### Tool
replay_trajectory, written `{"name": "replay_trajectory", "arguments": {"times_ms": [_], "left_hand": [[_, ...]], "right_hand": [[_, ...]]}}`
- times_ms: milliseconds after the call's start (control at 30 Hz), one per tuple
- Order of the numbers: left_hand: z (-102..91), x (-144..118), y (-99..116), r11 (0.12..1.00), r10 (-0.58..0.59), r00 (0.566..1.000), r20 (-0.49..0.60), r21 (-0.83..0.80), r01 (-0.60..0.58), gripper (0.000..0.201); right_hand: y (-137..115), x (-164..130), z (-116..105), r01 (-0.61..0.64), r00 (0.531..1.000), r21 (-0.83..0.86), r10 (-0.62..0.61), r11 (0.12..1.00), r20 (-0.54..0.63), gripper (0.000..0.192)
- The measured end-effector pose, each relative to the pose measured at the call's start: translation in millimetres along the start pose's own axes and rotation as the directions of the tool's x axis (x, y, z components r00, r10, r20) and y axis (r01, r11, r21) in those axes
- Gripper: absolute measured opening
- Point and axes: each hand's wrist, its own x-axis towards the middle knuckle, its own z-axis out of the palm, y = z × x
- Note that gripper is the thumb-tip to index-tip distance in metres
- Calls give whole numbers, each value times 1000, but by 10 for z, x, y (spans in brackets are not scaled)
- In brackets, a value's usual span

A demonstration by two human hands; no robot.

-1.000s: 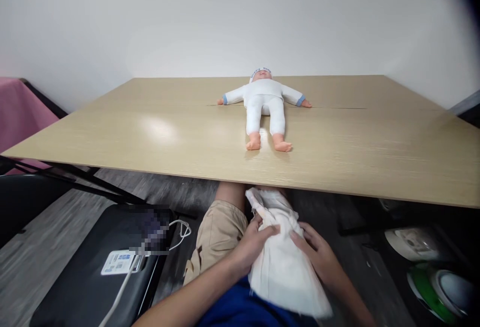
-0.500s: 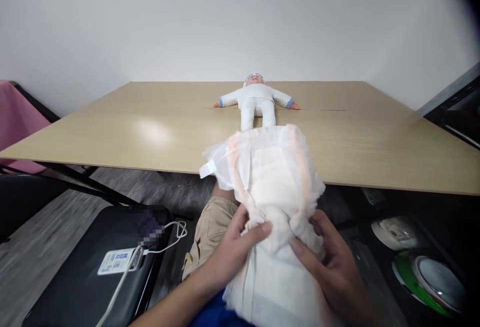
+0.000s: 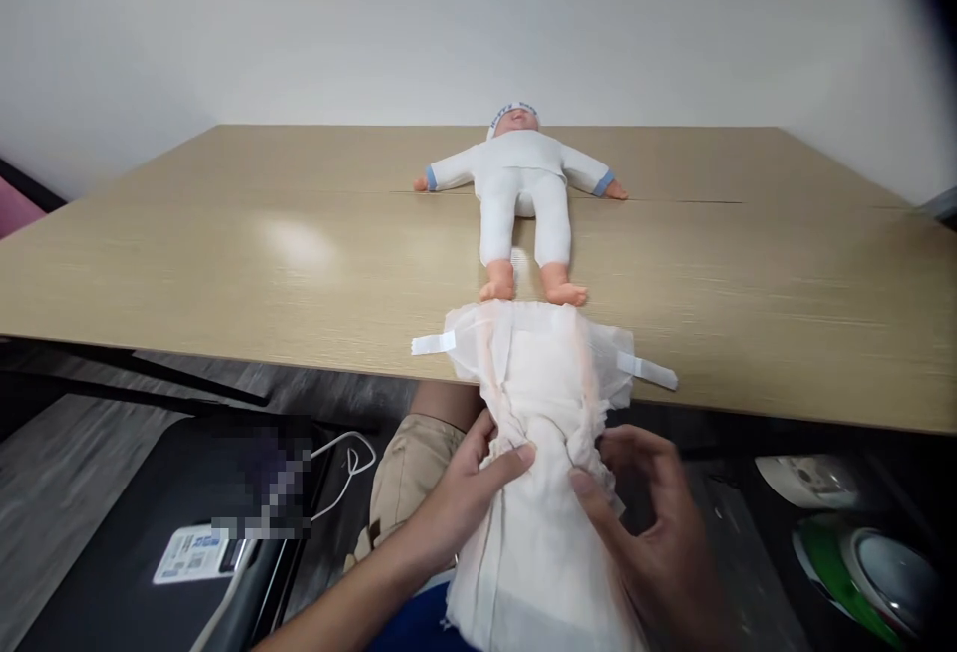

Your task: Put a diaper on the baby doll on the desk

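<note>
Pale wall behind, and a long light-wood table [image 3: 224, 263] running across the view; a seam crosses its top just under the doll's arms.

Your left hand [image 3: 456, 497] and right hand [image 3: 647, 537] are both below the near table edge, over your lap. Between them you hold a white diaper [image 3: 534, 433]. Left fingers [image 3: 508, 461] are curled closed on its bunched middle from the left side, thumb lying across the top of the fabric. Right fingers [image 3: 590, 488] pinch the same gathered middle from the right, thumb on the fabric; the remaining right fingers are partly spread and only loosely bent. The two grips are close together, almost touching.

Beyond your fingers the diaper fans out wide and its far end lies on the near edge of the table, with one fastening tab [image 3: 432, 343] sticking out to the left and another tab [image 3: 649, 371] to the right. The near end of the diaper hangs down toward you, below your fingers.

Farther out from your fingers, straight ahead, a baby doll [image 3: 523, 198] in a white suit lies on its back on the table, arms out, feet pointing at you. Its feet are just beyond the diaper's far edge; contact cannot be confirmed.

Left of your left fingers, lower down, a black case [image 3: 150, 542] with a white label and a white cable [image 3: 340, 473].
</note>
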Motion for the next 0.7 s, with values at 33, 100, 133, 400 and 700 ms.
{"name": "replay_trajectory", "arguments": {"times_ms": [33,100,133,400,700], "left_hand": [[-17,7,27,1000,0,1000,23,30,-1,71],[-44,39,84,995,0,996,90,95,-8,69],[-52,63,113,993,3,992,126,116,-18,67],[-207,180,643,696,54,939,341,661,-280,43],[-524,407,1736,-247,274,641,717,697,-674,27]], "right_hand": [[-37,30,-5,71,993,-68,-77,995,-89,54],[-154,149,6,245,945,-202,-280,948,-168,53],[-222,240,24,338,915,-263,-381,904,-133,48],[-329,1105,318,655,752,-415,-491,632,440,54],[-332,1185,390,660,749,-504,-435,557,501,59]]}}
